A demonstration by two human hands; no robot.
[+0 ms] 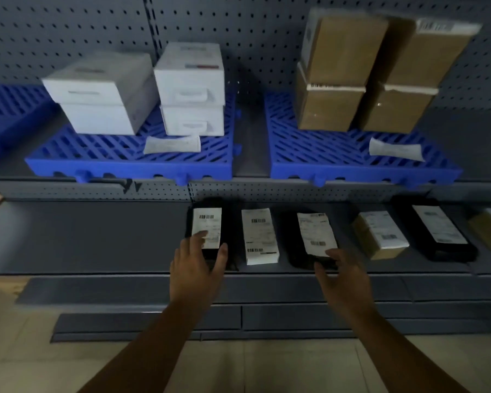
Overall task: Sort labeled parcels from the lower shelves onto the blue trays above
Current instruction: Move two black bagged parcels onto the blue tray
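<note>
Black parcel (206,232) under left hand (197,265)

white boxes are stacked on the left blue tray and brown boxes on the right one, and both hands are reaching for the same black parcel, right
Not quite. The head view shows two parcels: the left hand is on the leftmost black parcel, the right hand at another black parcel. White boxes on the left blue tray and brown boxes on the right one are correct.

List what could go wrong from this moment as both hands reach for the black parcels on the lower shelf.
1. The left hand only partly wraps the leftmost black parcel; it may slip when lifted.
2. The right hand rests open at the edge of the second black parcel, and could crease its loose-looking label.
3. The brown boxes on the right blue tray are stacked unevenly; bumping them might topple the upper ones.
</note>
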